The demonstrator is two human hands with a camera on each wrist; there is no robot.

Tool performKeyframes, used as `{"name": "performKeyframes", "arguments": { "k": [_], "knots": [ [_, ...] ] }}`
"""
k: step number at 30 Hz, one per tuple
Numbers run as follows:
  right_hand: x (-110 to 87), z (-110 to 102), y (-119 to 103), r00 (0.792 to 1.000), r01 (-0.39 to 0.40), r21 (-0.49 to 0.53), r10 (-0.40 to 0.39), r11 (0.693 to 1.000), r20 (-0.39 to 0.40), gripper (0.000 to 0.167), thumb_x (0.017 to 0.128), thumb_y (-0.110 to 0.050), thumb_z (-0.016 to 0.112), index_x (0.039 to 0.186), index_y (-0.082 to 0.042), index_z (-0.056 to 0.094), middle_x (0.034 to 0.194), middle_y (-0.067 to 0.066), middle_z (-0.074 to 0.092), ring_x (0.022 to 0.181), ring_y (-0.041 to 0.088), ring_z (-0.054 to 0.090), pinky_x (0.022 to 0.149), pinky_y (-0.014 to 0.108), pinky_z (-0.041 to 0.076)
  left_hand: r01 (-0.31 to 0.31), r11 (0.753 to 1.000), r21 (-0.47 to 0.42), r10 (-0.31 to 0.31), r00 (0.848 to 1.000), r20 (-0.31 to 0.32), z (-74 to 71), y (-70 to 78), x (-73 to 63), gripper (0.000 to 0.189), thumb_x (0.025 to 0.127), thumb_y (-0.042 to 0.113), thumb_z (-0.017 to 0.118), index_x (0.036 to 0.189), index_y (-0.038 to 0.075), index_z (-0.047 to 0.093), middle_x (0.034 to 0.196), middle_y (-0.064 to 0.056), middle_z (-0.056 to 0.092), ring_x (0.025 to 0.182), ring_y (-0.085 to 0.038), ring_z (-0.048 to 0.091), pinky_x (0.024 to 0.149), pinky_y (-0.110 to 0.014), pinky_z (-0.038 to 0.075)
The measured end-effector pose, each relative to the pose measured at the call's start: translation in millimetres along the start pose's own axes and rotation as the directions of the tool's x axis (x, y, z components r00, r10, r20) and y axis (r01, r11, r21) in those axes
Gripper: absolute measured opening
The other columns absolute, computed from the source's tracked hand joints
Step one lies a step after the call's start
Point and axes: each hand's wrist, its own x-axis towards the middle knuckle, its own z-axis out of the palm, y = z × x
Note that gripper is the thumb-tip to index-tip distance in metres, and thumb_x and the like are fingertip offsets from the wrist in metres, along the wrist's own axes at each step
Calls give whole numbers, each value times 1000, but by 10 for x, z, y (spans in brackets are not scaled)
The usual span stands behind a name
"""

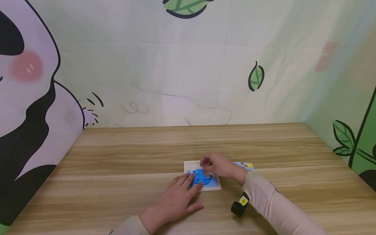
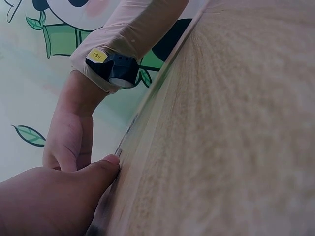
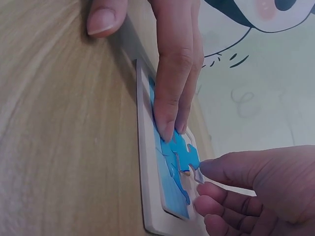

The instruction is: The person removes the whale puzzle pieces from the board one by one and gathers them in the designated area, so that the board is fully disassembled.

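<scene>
A small jigsaw tray with a pale frame lies on the table, partly filled with blue pieces that show a blue animal. My left hand rests its extended fingertips on the tray's left side, pressing on the blue pieces. Over the upper right part of the tray, my right hand pinches a small jigsaw piece between thumb and fingers. In the right wrist view this piece sits right at the edge of the joined blue pieces. The fingers hide part of its picture.
More jigsaw pieces, one with a yellow sun, lie right of the tray, partly behind the right wrist. A black wrist camera is strapped below the right sleeve. The wooden table meets a printed backdrop at its far edge.
</scene>
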Motion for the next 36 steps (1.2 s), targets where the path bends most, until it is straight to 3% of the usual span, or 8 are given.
{"name": "performKeyframes", "arguments": {
  "k": [17,36],
  "knots": [
    [-3,-19,-31,999,-44,31,44,999,-8,9,90,-8,65,98,-5,63,86,4,64,76,11,53,70,20,48,-7,1000,-12,7,1000,2,-10,-5,-1,61,94,63,41,141,25,49,148,-16,44,136,-34,42,111,-47,38],
    [-70,-195,-14,998,37,146,-29,989,-59,8,90,-2,62,98,-1,62,87,10,66,75,11,57,64,20,51,-11,1000,-21,11,1000,12,12,-26,4,60,94,62,41,141,25,48,149,-16,43,138,-35,41,112,-47,37]
  ]
}}
